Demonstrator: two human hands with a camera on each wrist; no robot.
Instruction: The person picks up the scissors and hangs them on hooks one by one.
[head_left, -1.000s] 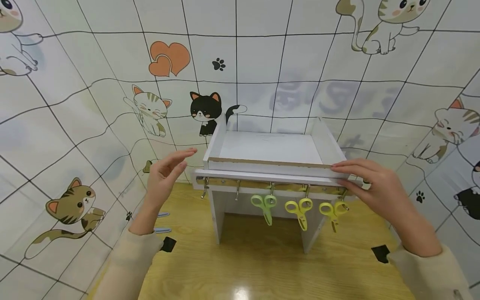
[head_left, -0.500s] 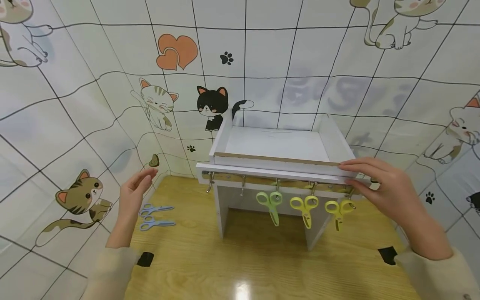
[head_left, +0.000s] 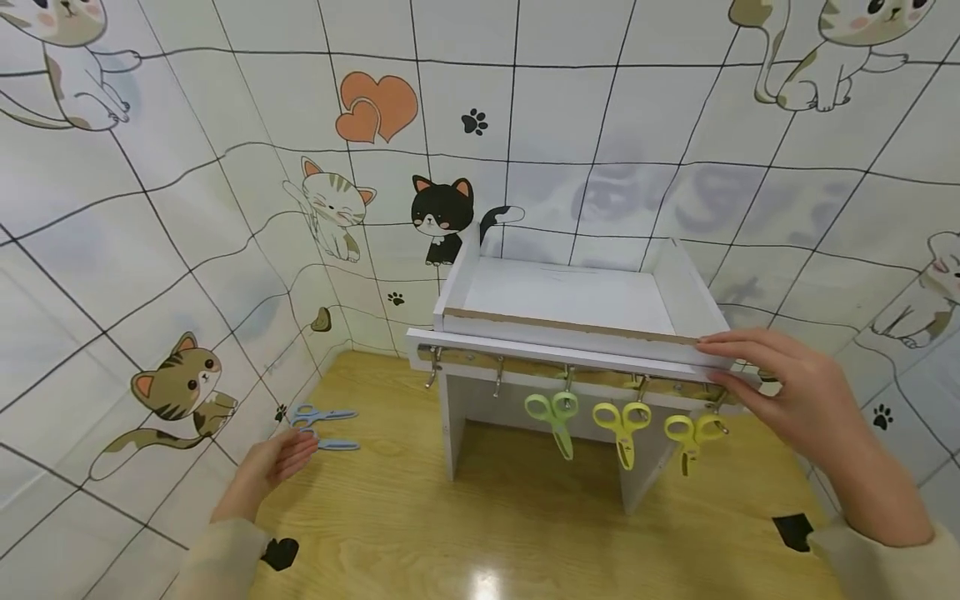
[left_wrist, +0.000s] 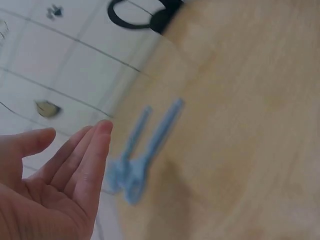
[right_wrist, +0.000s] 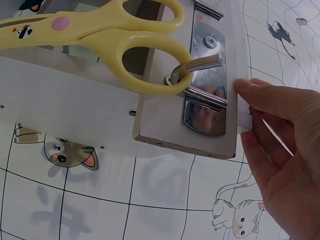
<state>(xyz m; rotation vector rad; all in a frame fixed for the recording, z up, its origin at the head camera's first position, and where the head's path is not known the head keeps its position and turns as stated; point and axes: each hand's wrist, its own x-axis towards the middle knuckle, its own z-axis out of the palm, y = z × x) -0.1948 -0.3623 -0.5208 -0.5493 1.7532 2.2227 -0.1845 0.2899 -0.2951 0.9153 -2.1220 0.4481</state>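
My left hand [head_left: 266,468], fingers extended, is low at the left, overlapping the handles of two pairs of blue scissors [head_left: 339,445] lying on the table. In the left wrist view the scissors [left_wrist: 160,132] appear just beyond the fingertips, blurred. My right hand [head_left: 798,392] holds the front right corner of a white wooden shelf [head_left: 570,296], thumb below and fingers on top. From metal hooks on its front board hang green scissors [head_left: 561,427] and two pairs of yellow scissors [head_left: 624,437]. The right wrist view shows one yellow pair [right_wrist: 105,30] looped over a hook [right_wrist: 202,64].
Two hooks [head_left: 498,379] at the left of the front board hold nothing. Black patches [head_left: 281,553] mark the wooden table [head_left: 480,533] near both forearms. A white gridded wall cover [head_left: 570,108] with cartoon cats encloses the back and sides.
My left hand has moved from beside the shelf, left and down to the blue scissors. The right hand has kept its hold on the shelf corner; the head view has shifted slightly.
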